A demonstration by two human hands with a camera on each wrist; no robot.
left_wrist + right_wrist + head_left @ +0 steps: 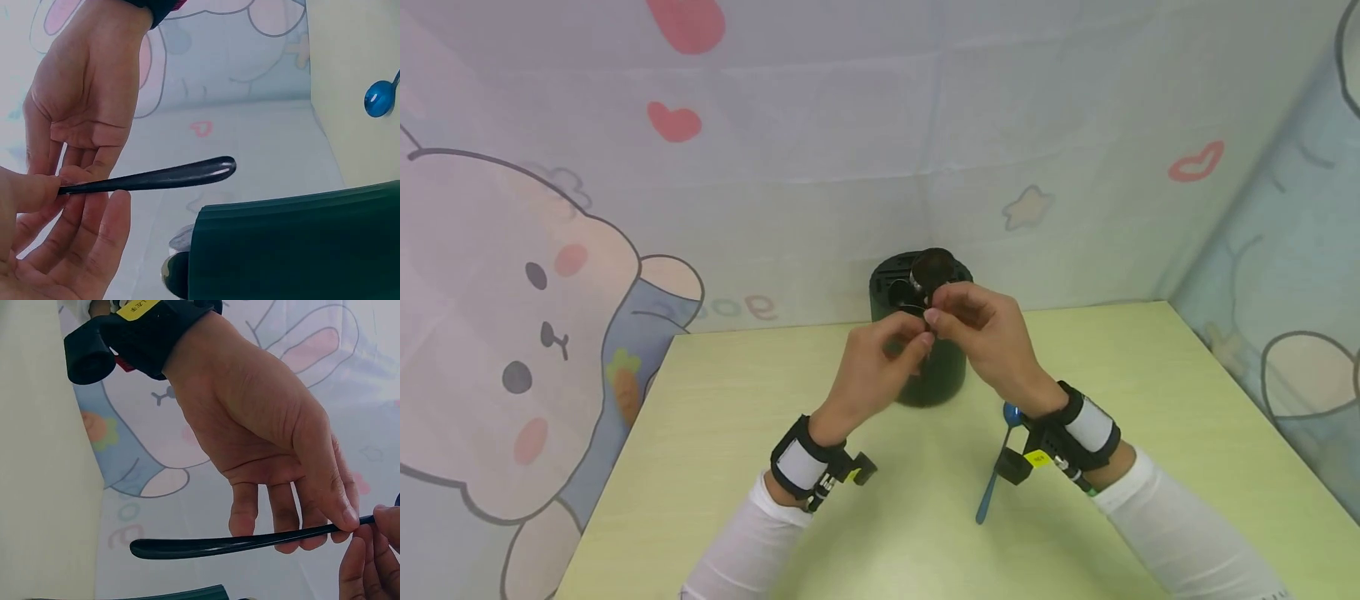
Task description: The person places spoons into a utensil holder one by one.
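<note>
I have both hands raised together above the green pot (925, 367), which stands at the far edge of the table (715, 467). My left hand (868, 367) and right hand (992, 342) each pinch the black spoon (931, 268) by its handle, fingertips meeting; its bowl points up and away, over the pot's rim. Seen from the wrists, the spoon (156, 177) lies nearly level between the fingers. A blue spoon (996, 467) lies on the table just under my right wrist.
</note>
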